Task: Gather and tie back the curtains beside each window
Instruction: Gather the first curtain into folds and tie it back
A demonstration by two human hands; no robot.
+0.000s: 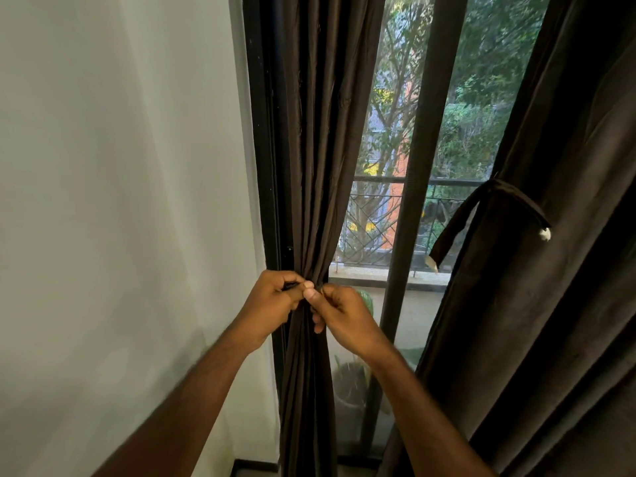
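Well to the left of the grip stands a pale wall (120,201), and just beside it the dark window frame (266,166) runs upright. The left hand (272,304) sits at the left side of the gathered spot, its fingers curled and its thumb pressed forward, pinching a dark bit of tie that can barely be made out against the cloth. The left curtain (320,132), dark brown, hangs in close folds above the grip, is drawn into a narrow waist right where the two hands meet, and falls in a tight bundle below them to the floor. The right hand (344,318) touches the left one thumb to thumb, its fingers curled in against the bundle and pinching the same spot from the right; what exactly lies between its fingertips cannot be told. To the right of the grip the window glass (389,201) shows trees and a railing outside, crossed by a dark upright bar (413,201). Well apart from the hands, further right and higher than the grip, the right curtain (550,270) hangs in broad folds, with a dark tieback strap (509,192) looped on it and one end dangling loose toward the glass.
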